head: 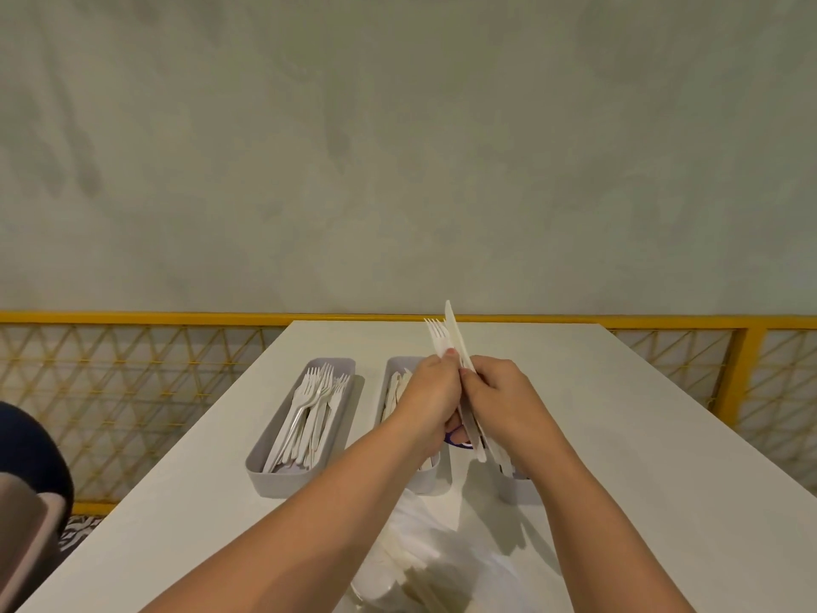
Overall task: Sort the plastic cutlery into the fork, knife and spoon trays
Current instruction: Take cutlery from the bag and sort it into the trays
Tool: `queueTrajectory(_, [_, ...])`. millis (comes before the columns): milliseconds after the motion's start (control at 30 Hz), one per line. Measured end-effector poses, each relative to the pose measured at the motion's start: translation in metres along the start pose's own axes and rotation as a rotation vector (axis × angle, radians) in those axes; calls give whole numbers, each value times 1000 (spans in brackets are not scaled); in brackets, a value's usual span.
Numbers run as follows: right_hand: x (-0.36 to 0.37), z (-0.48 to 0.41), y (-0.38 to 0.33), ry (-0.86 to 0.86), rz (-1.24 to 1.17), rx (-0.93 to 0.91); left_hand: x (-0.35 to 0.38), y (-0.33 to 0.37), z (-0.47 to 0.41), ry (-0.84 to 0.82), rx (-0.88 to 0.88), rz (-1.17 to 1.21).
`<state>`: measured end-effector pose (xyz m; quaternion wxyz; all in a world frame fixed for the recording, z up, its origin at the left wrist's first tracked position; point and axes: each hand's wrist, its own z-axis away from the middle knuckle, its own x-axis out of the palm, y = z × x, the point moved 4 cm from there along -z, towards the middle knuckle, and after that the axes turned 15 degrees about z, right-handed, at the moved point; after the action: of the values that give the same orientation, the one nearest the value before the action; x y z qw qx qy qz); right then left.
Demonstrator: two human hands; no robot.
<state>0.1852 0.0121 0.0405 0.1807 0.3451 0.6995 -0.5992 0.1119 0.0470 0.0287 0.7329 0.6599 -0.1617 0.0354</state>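
Plastic cutlery (452,330) between left fingers (449,355); right fingers (472,379)

Left hand (431,393) and right hand (502,398) grip, seemingly, mixed cutlery (451,342).

on white table (619,413), three grey trays side by side: fork tray (274,480), middle tray (393,364), right tray (518,486); nearer, clear plastic bag (420,546).

White plastic fork (437,336) and knife (451,325) point upward at frame centre, right of a grey tray (276,482) holding many forks (309,407)
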Motion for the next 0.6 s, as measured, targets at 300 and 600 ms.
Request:
queueTrajectory(300, [4,2,-1,31,13,-45,-10,-1,-10,101,45,21])
queueTrajectory(600, [5,6,-8,9,-40,-36,-1,-1,-3,48,-47,144])
